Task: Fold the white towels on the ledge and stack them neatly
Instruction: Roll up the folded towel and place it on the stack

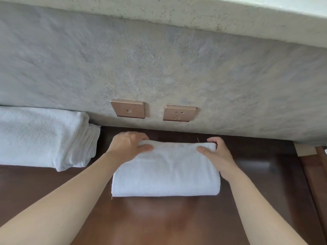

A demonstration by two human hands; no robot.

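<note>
Dark brown ledge [177, 218] here, glossy polished wood with a reddish sheen where the light hits it, running right up to a wall [159, 68] done in a rough, mottled grey plaster with a cloudy, almost brushed look. Higher up there's a paler, pitted concrete-looking band [194, 13]. Two square rose-gold plates sit low on the wall, side by side: a switch [128, 109] on the left and a socket [179, 113] on the right, both smooth and metallic. Middle of the ledge has the towel [166, 172], white terry, folded into a chunky soft rectangle with rounded edges, its far edge close to the wall and a few loose threads sticking out at the corners. Left hand [129, 147] grips the far left corner, thumb lying on top of the cloth and fingers curled over the back edge. Right hand [215, 154] does the same on the far right corner, thumb on top, fingers wrapped round the end. Both bare forearms come in from the bottom corners. Off to the left, well apart from the folded one, sits a stack [44, 137] of white towels, thick and fluffy, pushed against the wall, with layered edges showing along its right side. Far right edge of the ledge meets a lighter wooden strip [318, 167], can't tell what it belongs to.
</note>
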